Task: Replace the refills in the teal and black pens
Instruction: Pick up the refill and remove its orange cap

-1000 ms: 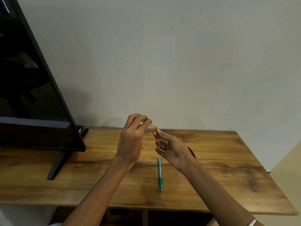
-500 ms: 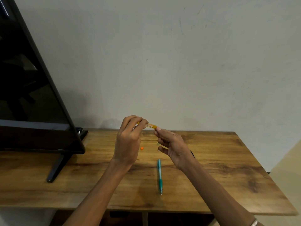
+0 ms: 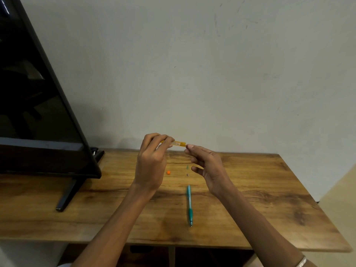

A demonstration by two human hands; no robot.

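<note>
Monitor [image 3: 38,112] left; bare table [image 3: 269,199] right
</note>
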